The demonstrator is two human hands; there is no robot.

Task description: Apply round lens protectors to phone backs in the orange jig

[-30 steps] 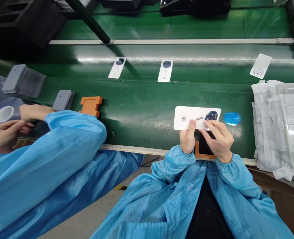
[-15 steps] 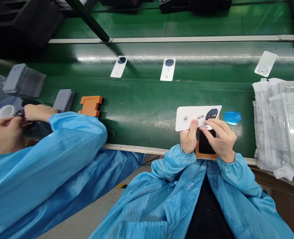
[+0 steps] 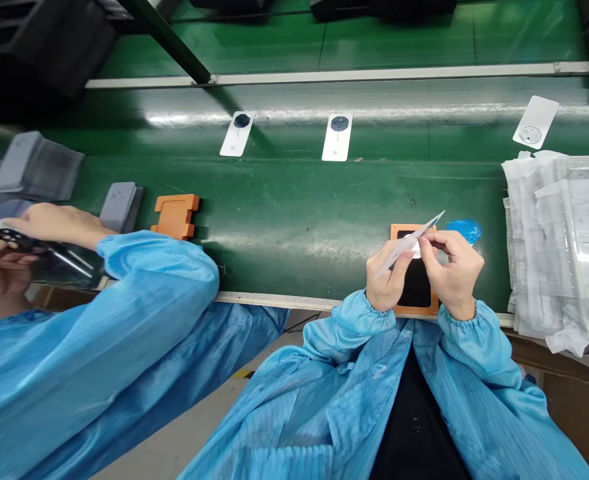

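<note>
My left hand (image 3: 387, 277) grips a white phone back cover (image 3: 408, 245), now tilted on edge so only its thin side shows. The fingers of my right hand (image 3: 452, 267) are pinched at the cover's upper end, near its camera part. Both hands hover over an orange jig (image 3: 414, 287) with a black recess at the near edge of the green conveyor belt (image 3: 294, 200). A blue disc (image 3: 464, 230) lies on the belt just right of my hands.
Three white back covers (image 3: 336, 137) lie farther out on the belt. A pile of clear plastic bags with covers (image 3: 564, 247) sits at the right. At left a co-worker in blue sleeves (image 3: 124, 320) holds a dark cover; an orange jig (image 3: 176, 215) and grey blocks (image 3: 119, 203) lie nearby.
I have turned the white cover from lying flat, face up, to standing on edge, uncovering the orange jig below. The co-worker at left now holds a dark cover.
</note>
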